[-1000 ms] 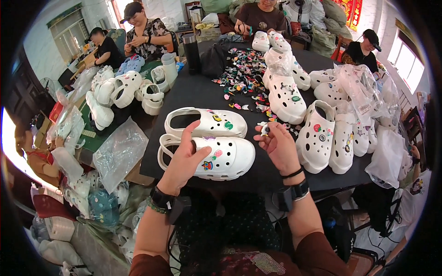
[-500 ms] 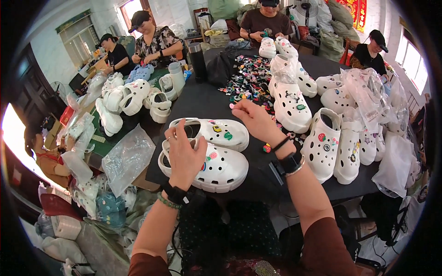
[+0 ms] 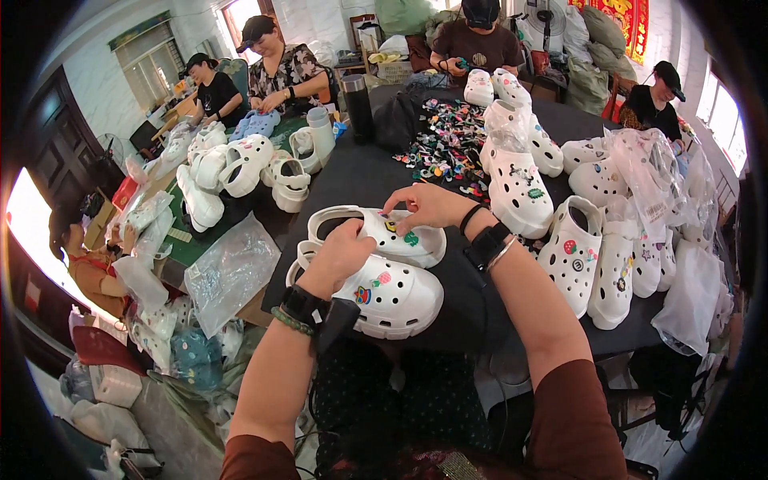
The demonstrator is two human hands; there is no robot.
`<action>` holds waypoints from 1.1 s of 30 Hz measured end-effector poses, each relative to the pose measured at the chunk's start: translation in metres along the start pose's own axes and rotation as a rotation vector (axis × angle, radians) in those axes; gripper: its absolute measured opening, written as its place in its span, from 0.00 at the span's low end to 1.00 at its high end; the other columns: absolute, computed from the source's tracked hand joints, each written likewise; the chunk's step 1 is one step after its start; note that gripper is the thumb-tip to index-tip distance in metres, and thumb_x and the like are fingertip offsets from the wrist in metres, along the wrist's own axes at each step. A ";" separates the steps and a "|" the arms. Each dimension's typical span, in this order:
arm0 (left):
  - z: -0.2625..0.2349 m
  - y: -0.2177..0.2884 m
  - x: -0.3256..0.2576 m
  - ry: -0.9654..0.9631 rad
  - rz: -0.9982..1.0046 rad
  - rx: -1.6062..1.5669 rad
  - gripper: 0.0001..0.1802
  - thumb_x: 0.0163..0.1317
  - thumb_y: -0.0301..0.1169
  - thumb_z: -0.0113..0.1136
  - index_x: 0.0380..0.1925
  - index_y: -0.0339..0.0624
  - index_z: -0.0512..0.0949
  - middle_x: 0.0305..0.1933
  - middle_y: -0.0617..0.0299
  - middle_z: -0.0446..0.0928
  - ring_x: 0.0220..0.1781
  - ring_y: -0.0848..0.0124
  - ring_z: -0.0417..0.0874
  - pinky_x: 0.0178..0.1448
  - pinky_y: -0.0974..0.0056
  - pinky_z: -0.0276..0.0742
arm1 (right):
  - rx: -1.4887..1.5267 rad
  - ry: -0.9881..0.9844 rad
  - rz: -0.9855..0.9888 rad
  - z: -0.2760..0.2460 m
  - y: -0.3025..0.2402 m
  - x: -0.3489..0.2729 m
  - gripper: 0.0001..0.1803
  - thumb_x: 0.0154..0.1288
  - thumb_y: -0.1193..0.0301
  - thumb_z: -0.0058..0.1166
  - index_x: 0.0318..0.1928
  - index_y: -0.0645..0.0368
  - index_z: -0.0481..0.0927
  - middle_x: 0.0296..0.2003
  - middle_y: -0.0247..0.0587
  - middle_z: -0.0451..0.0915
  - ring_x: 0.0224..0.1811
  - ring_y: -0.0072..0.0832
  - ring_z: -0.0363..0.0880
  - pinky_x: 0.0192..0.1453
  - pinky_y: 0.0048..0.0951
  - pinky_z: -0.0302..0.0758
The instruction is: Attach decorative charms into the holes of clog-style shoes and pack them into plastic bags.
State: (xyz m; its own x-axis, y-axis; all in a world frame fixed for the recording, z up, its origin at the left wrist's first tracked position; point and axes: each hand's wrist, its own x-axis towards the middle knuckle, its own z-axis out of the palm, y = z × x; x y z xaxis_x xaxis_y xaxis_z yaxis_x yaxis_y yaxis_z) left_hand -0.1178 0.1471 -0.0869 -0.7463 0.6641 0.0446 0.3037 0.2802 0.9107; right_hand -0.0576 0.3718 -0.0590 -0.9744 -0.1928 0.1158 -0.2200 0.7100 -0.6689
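Two white clogs lie side by side on the black table (image 3: 360, 180) in front of me. My left hand (image 3: 340, 256) rests curled over the heel end of the near clog (image 3: 392, 296), which carries a few coloured charms. My right hand (image 3: 428, 206) hovers over the far clog (image 3: 420, 246). Its fingertips are pinched on something small and pressed against that clog's top, beside a green charm. What lies under the fingertips is mostly hidden.
A pile of loose coloured charms (image 3: 448, 152) lies mid-table. Decorated white clogs (image 3: 520, 184) stand in rows on the right, with more clogs (image 3: 240, 164) on the left. A clear plastic bag (image 3: 228, 272) hangs off the left edge. A dark bottle (image 3: 360, 108) stands behind. Several people work around the table.
My right hand swung from the table's right side across to the far clog's top. My left hand stayed on the near clog. My head moved, so the view shifted.
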 end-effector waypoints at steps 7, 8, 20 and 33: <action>-0.012 0.021 0.010 -0.155 -0.328 0.011 0.14 0.68 0.39 0.59 0.37 0.37 0.78 0.33 0.66 0.79 0.29 0.79 0.79 0.29 0.69 0.73 | 0.092 -0.062 0.095 0.002 0.012 0.012 0.26 0.42 0.62 0.76 0.44 0.53 0.81 0.27 0.30 0.74 0.31 0.22 0.72 0.34 0.26 0.68; -0.010 0.020 0.011 -0.134 -0.322 -0.037 0.13 0.67 0.38 0.60 0.36 0.37 0.80 0.29 0.68 0.77 0.25 0.81 0.75 0.26 0.69 0.69 | 0.146 -0.074 0.108 0.002 0.014 0.012 0.26 0.42 0.63 0.76 0.44 0.53 0.81 0.27 0.29 0.74 0.30 0.21 0.71 0.34 0.25 0.67; 0.000 0.011 0.004 -0.086 -0.101 -0.121 0.13 0.66 0.34 0.60 0.38 0.32 0.81 0.28 0.67 0.76 0.28 0.80 0.71 0.33 0.68 0.68 | 0.081 0.076 0.089 -0.001 0.013 -0.007 0.30 0.43 0.55 0.77 0.41 0.58 0.77 0.27 0.30 0.73 0.31 0.23 0.71 0.35 0.26 0.68; 0.001 0.005 0.003 -0.115 -0.085 -0.158 0.12 0.66 0.31 0.59 0.41 0.33 0.81 0.33 0.67 0.80 0.31 0.80 0.76 0.36 0.70 0.71 | -0.078 0.066 0.138 0.000 -0.005 -0.015 0.33 0.43 0.53 0.76 0.43 0.58 0.73 0.28 0.39 0.76 0.33 0.34 0.77 0.35 0.35 0.71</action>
State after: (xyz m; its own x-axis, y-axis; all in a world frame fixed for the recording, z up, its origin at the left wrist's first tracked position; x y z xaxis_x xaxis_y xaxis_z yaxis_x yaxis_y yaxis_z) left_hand -0.1181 0.1513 -0.0831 -0.6904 0.7197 -0.0737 0.1394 0.2324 0.9626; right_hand -0.0417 0.3714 -0.0571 -0.9960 -0.0468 0.0767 -0.0845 0.7775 -0.6232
